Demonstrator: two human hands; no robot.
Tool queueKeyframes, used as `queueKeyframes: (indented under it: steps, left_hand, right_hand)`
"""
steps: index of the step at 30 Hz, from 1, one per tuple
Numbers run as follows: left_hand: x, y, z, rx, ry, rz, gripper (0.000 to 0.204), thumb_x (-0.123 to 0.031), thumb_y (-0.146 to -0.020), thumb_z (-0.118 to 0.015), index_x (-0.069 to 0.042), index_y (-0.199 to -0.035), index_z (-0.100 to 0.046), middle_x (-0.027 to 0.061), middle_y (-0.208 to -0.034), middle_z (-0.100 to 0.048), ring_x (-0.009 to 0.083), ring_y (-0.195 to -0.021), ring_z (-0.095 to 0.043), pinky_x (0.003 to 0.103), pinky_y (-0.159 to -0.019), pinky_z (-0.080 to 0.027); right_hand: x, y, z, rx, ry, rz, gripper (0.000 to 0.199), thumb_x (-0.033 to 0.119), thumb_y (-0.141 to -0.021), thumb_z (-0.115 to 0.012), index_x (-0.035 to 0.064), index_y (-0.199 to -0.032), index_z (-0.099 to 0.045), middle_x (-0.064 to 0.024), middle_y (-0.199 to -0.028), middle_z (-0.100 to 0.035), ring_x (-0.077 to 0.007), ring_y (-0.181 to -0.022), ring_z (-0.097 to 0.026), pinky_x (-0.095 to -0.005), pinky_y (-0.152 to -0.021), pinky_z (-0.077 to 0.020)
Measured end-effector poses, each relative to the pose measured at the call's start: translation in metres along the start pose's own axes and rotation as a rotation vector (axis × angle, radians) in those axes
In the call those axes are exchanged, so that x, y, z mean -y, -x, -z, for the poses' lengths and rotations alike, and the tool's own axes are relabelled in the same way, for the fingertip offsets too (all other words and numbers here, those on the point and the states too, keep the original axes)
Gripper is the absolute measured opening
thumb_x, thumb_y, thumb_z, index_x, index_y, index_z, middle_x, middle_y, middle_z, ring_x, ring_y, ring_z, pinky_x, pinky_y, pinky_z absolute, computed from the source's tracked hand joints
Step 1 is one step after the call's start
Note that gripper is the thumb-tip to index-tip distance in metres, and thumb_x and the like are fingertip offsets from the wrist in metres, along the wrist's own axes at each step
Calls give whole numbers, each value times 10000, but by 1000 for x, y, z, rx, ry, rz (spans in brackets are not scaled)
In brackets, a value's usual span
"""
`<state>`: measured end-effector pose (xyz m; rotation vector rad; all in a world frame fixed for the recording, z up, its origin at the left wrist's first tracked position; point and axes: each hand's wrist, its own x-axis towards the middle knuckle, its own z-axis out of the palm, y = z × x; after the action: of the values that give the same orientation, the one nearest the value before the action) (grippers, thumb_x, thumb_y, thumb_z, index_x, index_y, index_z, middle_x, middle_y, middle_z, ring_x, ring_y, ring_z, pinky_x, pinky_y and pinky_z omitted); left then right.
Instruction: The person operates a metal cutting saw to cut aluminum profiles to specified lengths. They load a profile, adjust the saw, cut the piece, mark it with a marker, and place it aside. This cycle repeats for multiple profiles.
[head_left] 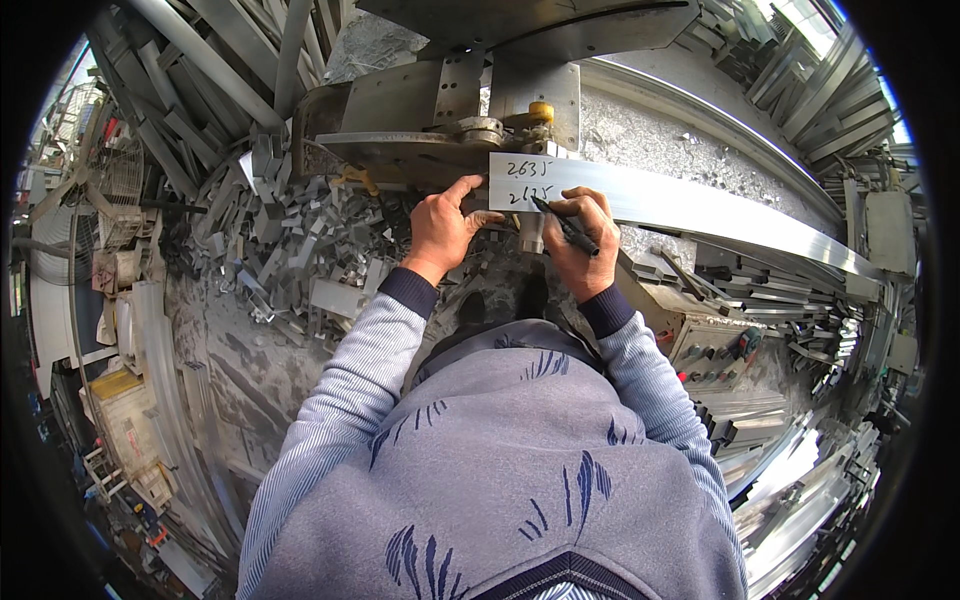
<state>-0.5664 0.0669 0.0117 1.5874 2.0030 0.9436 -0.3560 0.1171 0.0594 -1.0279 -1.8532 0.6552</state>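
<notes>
A long, flat silver metal bar (680, 198) runs from the middle of the view off to the right, with dark handwritten figures on its left end. My right hand (585, 245) is closed around a dark marker pen (575, 236), whose tip meets the bar's face beside the lower line of writing. Just off the bar's left end is my left hand (440, 235). Its thumb and index finger are apart, reaching toward that end, and the other fingers curl out of sight. Whether the fingertips touch the bar I cannot tell.
Beyond the bar stands a metal cutting machine (400, 105) with a yellow knob (541, 112). Metal offcuts (290, 235) lie heaped at the left. A control box with buttons (700, 355) is at the right, near stacked profiles (790, 500). A fan (100, 190) stands far left.
</notes>
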Motion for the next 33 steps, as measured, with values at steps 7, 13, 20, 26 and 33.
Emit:
queueKeyframes:
  steps: [7,13,20,26,33]
  left_hand:
    - [-2,1,1,-28,-13,-29,617,-547,-778,-793,-127,-1219,-691,133,-650,-655,325,-649,-684,406,-604,-526]
    - [-3,1,1,-24,-9,-22,622,-549,-773,-795,-125,-1217,-691,135,-665,-668,334,-669,-693,409,-615,-532]
    - [-3,0,1,-29,1,-24,615,-532,-766,-808,-122,-1210,-693,144,-669,-668,339,-672,-693,410,-618,-535]
    - [-3,0,2,2,0,4,649,-546,-758,-818,-108,-1220,-688,123,-691,-675,301,-653,-680,393,-620,-525]
    - [-1,0,1,1,4,-4,683,-568,-750,-818,-97,-1225,-683,125,-702,-673,313,-670,-680,398,-628,-523]
  right_hand:
    - [0,-1,-4,23,7,13,173,31,-730,-758,42,-896,-710,-129,-916,-700,-318,-1012,-667,-410,-868,-538]
    - [-2,1,-3,36,4,14,174,38,-726,-758,38,-894,-712,-145,-946,-704,-323,-1011,-673,-410,-879,-538]
    - [-2,3,-3,0,-30,-27,189,39,-725,-767,38,-908,-720,-151,-960,-712,-318,-999,-683,-404,-884,-536]
    - [2,3,-3,69,27,69,176,13,-720,-766,38,-885,-709,-155,-948,-712,-316,-999,-689,-402,-880,-543]
    - [0,4,3,-36,-30,-40,161,7,-736,-747,35,-889,-706,-165,-979,-704,-307,-947,-703,-373,-843,-558]
